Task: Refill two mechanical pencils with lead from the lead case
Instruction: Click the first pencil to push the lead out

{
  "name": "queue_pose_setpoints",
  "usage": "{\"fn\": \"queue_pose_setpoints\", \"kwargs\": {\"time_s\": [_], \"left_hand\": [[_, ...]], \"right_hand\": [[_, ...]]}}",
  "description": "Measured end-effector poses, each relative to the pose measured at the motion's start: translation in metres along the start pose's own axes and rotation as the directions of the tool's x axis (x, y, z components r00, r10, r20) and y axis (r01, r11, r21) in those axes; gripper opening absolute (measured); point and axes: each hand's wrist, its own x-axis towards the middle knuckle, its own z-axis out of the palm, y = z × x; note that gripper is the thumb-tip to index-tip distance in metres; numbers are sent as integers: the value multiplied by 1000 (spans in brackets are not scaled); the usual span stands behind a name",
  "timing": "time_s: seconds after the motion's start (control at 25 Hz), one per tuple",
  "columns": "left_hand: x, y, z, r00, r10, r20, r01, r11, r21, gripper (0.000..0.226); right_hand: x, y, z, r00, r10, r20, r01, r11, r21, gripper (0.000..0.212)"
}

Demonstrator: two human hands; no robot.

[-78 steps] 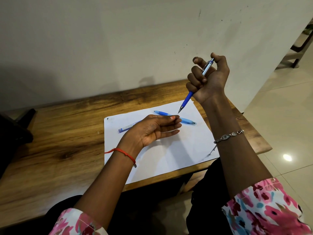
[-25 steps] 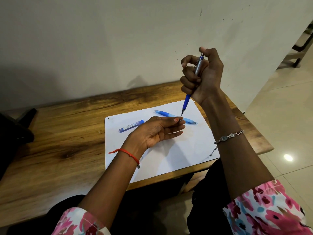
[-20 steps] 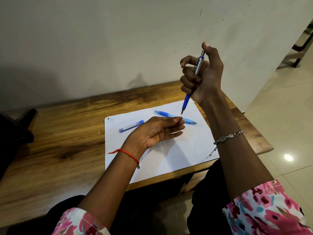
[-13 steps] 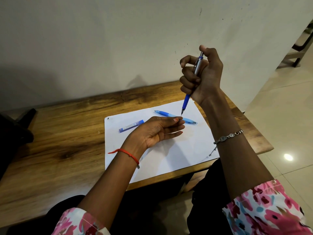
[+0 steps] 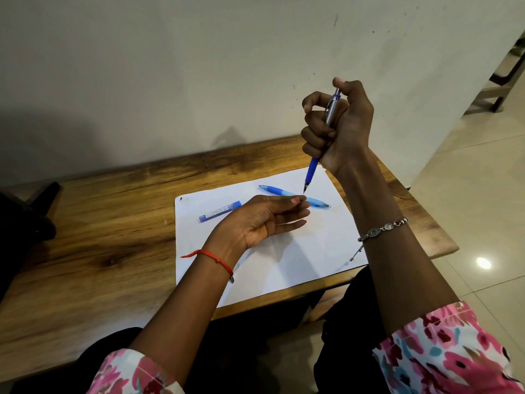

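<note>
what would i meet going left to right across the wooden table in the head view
black object at the left edge → blue rectangular lead case → open left hand → right hand gripping the blue and silver mechanical pencil

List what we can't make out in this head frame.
Head view only.
Held pencil: mid-barrel hidden in the grip of the right hand; any lead at its tip too small.
Second pencil: middle hidden behind fingertips of the left hand.
Lead case: label too small to read; open or capped unclear.
Dark object: cut off by left edge.

Floral sleeves (image 5: 449,351) (pink), red thread (image 5: 216,258), silver bracelet (image 5: 380,230)
</note>
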Motion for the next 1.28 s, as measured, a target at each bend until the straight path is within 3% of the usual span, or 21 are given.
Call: {"fn": "queue_pose_setpoints", "kwargs": {"time_s": [1.28], "left_hand": [[0,-1,0,1000,-24,-9,24,1000,-3,14]], "right_hand": [[0,1,1,1000,6,-9,-6,1000,-6,53]]}}
